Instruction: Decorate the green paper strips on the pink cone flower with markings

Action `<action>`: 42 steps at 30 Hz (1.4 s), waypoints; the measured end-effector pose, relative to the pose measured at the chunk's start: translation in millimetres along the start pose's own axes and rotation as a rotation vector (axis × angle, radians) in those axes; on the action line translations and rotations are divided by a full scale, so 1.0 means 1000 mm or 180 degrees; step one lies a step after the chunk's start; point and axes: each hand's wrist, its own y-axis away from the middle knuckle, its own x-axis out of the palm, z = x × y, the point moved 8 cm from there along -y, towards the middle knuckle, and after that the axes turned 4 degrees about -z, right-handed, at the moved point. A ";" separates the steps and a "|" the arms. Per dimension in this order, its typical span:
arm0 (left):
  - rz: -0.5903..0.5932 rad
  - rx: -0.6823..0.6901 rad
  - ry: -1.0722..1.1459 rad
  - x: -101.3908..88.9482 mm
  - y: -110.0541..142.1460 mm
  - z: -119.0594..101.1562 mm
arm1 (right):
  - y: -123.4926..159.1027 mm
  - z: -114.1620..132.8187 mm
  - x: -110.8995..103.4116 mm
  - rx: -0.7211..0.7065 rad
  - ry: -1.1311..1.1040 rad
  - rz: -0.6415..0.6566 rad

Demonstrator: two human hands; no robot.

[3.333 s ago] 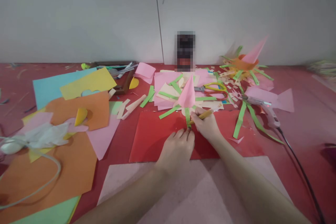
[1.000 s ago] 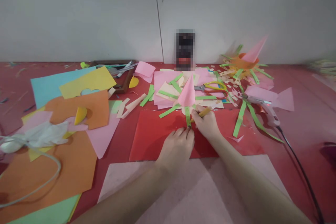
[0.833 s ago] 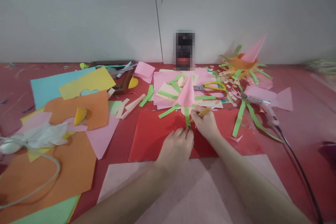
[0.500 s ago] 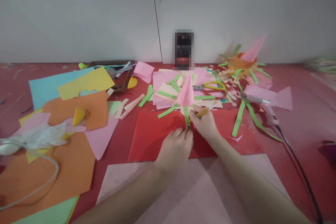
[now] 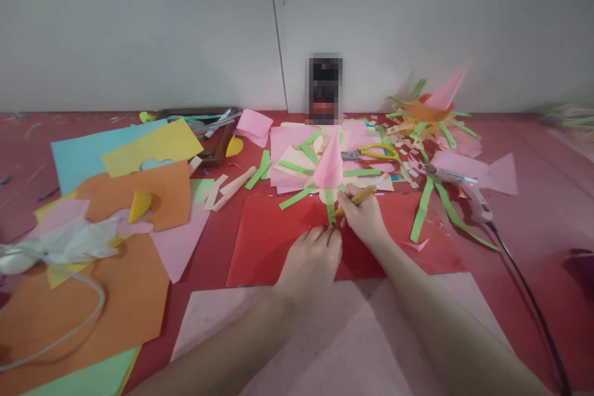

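A pink paper cone stands upright with green paper strips spreading out from its base. One green strip runs from the base toward me over the red mat. My left hand has its fingers bent together at the near end of that strip, holding it down. In my right hand is a slim yellow pen, gripped like a writing tool, its lower end close to the strip. Its exact tip is hard to make out.
Scissors lie behind the cone. On the right rest a glue gun with a black cable and a similar pink-and-orange paper piece. Orange sheets, a white cable and blue paper cover the left.
My right hand and the pen have shifted very slightly to the right. My left hand stays at the strip's end.
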 end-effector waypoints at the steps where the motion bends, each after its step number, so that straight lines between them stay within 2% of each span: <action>1: -0.0002 -0.0007 -0.0006 0.000 0.000 0.000 | 0.000 0.001 0.000 -0.0039 0.0029 0.0002; 10: -0.0017 -0.0003 -0.0074 -0.001 -0.001 -0.002 | 0.002 0.012 -0.002 -0.0538 0.0637 -0.0233; 13: -0.0031 -0.0005 -0.0102 -0.002 -0.001 -0.002 | 0.000 0.008 -0.003 -0.0365 0.0507 -0.0184; 16: 0.0005 0.0055 -0.0149 0.000 0.000 -0.004 | -0.001 0.000 -0.005 -0.0032 -0.0007 -0.0185; 19: 0.0001 0.0130 -0.0424 0.001 0.002 -0.011 | -0.001 -0.005 -0.013 0.0196 -0.0459 -0.0428; 24: 0.0221 0.0094 -0.0953 0.008 0.010 -0.026 | 0.006 -0.010 -0.024 0.0357 -0.0450 -0.0774; 30: 0.0333 0.0151 -0.1103 0.010 0.024 -0.035 | 0.017 -0.009 -0.021 0.0255 -0.0883 -0.0451; 33: 0.0368 0.0144 -0.1127 0.012 0.028 -0.037 | 0.021 -0.006 -0.021 0.0170 -0.0844 -0.0420; 38: 0.0385 0.0051 -0.1132 0.013 0.029 -0.038 | 0.019 -0.008 -0.020 0.0345 -0.0886 -0.0534; 42: 0.0330 0.0076 -0.1082 0.010 0.029 -0.040 | 0.017 -0.004 -0.018 0.0178 -0.0686 -0.0356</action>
